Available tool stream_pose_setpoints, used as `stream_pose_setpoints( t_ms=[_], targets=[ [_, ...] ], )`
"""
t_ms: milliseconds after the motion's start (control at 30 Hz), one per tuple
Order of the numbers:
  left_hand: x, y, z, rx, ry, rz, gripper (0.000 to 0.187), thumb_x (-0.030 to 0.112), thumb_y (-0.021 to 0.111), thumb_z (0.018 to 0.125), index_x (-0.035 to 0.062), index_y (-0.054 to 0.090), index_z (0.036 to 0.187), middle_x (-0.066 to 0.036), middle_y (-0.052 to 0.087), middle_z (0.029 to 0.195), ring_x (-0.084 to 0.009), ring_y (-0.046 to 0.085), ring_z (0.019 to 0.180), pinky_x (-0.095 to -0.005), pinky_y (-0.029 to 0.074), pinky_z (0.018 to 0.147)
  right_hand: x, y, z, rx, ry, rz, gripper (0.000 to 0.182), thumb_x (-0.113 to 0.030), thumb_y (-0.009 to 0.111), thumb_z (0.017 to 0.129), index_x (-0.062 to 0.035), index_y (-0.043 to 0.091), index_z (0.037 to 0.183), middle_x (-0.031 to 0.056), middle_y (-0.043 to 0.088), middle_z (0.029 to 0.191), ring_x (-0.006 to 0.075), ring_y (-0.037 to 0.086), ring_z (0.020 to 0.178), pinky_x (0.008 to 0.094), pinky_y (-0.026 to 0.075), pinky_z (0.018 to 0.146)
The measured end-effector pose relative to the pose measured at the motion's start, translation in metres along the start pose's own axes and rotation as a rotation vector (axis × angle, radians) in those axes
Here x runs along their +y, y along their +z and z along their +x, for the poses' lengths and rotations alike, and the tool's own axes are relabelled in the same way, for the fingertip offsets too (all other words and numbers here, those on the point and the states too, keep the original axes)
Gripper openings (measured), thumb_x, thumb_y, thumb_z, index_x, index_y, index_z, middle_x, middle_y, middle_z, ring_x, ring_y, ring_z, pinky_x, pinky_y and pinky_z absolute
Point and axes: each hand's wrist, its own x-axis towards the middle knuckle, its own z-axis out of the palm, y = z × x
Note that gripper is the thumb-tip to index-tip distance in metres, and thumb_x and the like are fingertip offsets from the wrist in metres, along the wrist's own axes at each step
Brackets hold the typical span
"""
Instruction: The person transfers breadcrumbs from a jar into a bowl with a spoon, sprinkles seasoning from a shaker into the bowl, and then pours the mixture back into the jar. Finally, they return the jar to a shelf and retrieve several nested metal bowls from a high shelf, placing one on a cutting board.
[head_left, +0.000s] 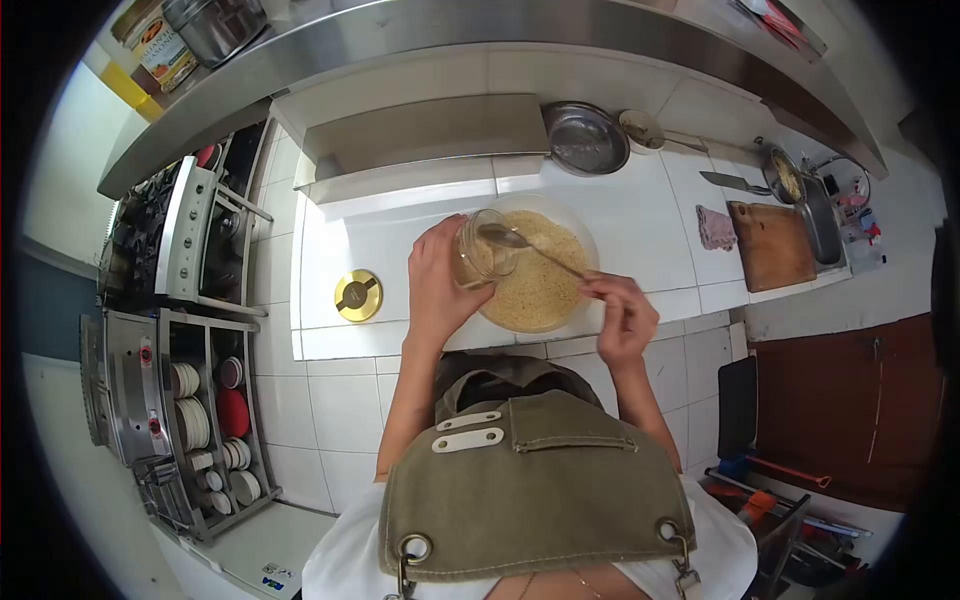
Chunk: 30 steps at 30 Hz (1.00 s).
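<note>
My left hand (440, 275) is wrapped round a glass jar (478, 258), tilted with its mouth toward the right over a wide bowl (586, 222). Tan crumbs (537, 290) fill much of that bowl. In my right hand (622, 308) is a metal spoon (507, 236), gripped by its handle, with the spoon's head right at the jar's mouth. To the left on the white counter lies a round gold lid (358, 296) with a dark band.
A round metal pan (586, 138) and a small bowl (640, 130) stand at the back. On the right are a pink cloth (715, 228), a wooden cutting board (772, 246) and a knife (735, 182). A steel shelf (450, 38) spans overhead; a stove (185, 235) stands left.
</note>
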Motion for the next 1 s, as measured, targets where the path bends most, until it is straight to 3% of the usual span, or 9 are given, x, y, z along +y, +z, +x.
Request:
stream_pose_setpoints(
  t_ms=[33,100,233,400,767,1000],
  targets=[
    [-0.003,0.000,-0.001,0.015,-0.008,0.003,0.082,0.010,0.078,0.048,0.0089,0.044,0.122,-0.010,0.050,0.122,-0.0320,0.044,0.113,-0.0404,0.035,0.096,0.006,-0.003,-0.001,-0.002,-0.003,0.003,0.021,-0.002,0.040,0.093,0.0082,0.059,0.090,0.0172,0.064,0.091,0.0210,0.064,0.087,0.0296,0.053,0.077],
    [-0.006,-0.002,-0.002,0.032,-0.015,0.008,0.081,0.011,0.078,0.049,0.0091,0.044,0.122,-0.010,0.050,0.122,-0.0316,0.045,0.111,-0.0401,0.035,0.095,0.020,-0.010,-0.003,0.234,0.183,0.085,0.021,-0.001,0.039,0.093,0.0086,0.057,0.094,0.0173,0.064,0.093,0.0209,0.064,0.086,0.0303,0.053,0.079],
    [-0.009,-0.005,-0.003,0.074,-0.040,0.017,0.082,0.011,0.079,0.049,0.0082,0.044,0.122,-0.010,0.050,0.122,-0.0317,0.044,0.112,-0.0405,0.036,0.095,0.068,-0.033,-0.019,0.272,0.408,-0.062,0.027,-0.014,0.041,0.097,0.0094,0.055,0.099,0.0188,0.060,0.100,0.0221,0.063,0.088,0.0319,0.053,0.081],
    [-0.010,-0.008,-0.001,0.092,-0.089,0.007,0.082,0.012,0.080,0.049,0.0077,0.044,0.122,-0.010,0.050,0.123,-0.0313,0.044,0.113,-0.0403,0.036,0.096,0.092,-0.042,-0.061,0.342,0.591,0.078,0.029,-0.017,0.041,0.097,0.0081,0.054,0.103,0.0166,0.060,0.102,0.0221,0.063,0.088,0.0307,0.053,0.079],
    [-0.013,-0.008,-0.006,0.058,-0.123,0.013,0.085,0.008,0.079,0.051,0.0066,0.040,0.126,-0.012,0.046,0.126,-0.0307,0.042,0.117,-0.0390,0.036,0.099,0.060,-0.003,-0.104,0.210,0.795,0.344,0.027,-0.019,0.044,0.097,0.0059,0.054,0.099,0.0151,0.060,0.096,0.0241,0.065,0.082,0.0298,0.054,0.075],
    [-0.011,-0.008,-0.011,0.050,-0.095,0.010,0.085,0.008,0.079,0.050,0.0072,0.041,0.126,-0.012,0.046,0.126,-0.0316,0.042,0.116,-0.0397,0.036,0.099,0.065,-0.002,-0.096,0.270,0.799,0.379,0.024,-0.015,0.041,0.097,0.0061,0.053,0.097,0.0141,0.058,0.093,0.0247,0.065,0.078,0.0308,0.055,0.072]
  ],
)
